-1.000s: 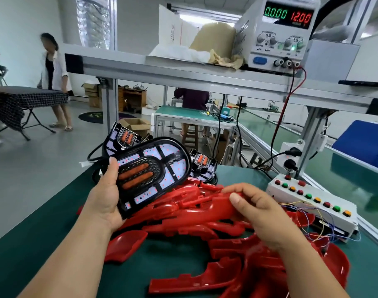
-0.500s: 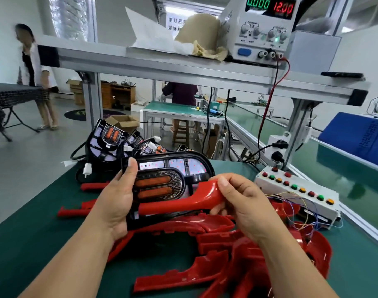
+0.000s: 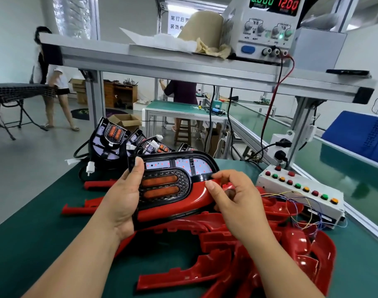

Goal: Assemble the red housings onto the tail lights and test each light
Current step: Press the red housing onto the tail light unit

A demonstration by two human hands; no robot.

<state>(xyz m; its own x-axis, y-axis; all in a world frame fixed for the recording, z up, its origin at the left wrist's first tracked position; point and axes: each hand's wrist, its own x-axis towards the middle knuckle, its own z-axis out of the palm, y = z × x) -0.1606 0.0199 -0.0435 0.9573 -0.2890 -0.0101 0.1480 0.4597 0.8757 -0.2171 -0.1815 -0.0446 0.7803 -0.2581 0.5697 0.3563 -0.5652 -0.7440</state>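
We hold tail light [image 3: 160, 183] over loose housings [image 3: 226, 244], left hand [image 3: 121, 201] wrapped round its left end, thumb on face. With right hand [image 3: 241, 201] we pinch red housing [image 3: 190, 198] at its right bend. Housing runs leftward from pinch along lower edge of light, long axes parallel. Our judgement: right hand nearer, it presses bend onto rim.

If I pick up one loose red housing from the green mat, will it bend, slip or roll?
Probably stiff: the loose red housing keeps its curved shape lying on the mat. Likely light, since it looks thin-walled. Its glossy surface may slip in the fingers, but its open curve should not roll.
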